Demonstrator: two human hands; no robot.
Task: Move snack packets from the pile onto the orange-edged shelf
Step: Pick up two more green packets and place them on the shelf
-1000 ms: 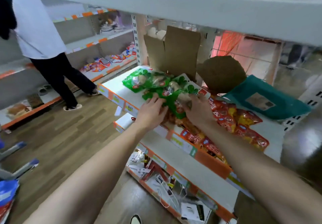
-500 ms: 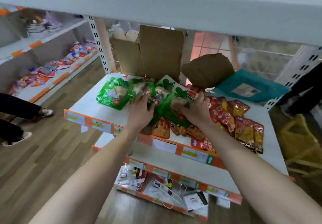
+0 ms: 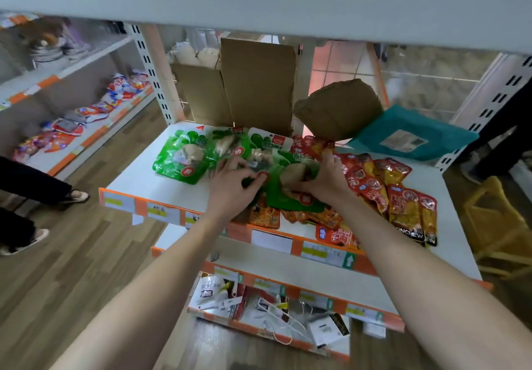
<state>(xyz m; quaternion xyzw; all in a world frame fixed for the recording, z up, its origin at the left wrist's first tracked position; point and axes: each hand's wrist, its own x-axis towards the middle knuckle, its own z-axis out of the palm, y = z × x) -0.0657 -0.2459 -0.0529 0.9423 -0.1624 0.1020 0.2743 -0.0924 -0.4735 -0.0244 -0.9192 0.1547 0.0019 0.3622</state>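
Front green packet (image 3: 277, 201) lay on the orange-edged shelf (image 3: 135, 174), near its front lip, overlapping orange-patterned packets (image 3: 264, 217) below it. Right grip (image 3: 325, 181) was curled over this packet's right part, thumb raised, grasping it. Left grip (image 3: 230, 187) sat just beside it to the left, fingers bent and pinching into the overlapped green packets (image 3: 184, 158); which one it grasped could not be told. Those green packets lay in an overlapping row from shelf centre toward the left rear, each showing pale contents through a window.

Pile of red and yellow packets (image 3: 400, 197) lay to the right of the right grip, touching the front green packet's side and reaching the shelf lip.

At the shelf rear: open cardboard box (image 3: 256, 87), flaps up, contents not visible; brown bag (image 3: 336, 107); teal pouch (image 3: 411, 135) with a label.

Lower shelf (image 3: 371, 316) held assorted small carded goods. Another person's legs (image 3: 28, 181) were at far left on the wood floor (image 3: 86, 254).
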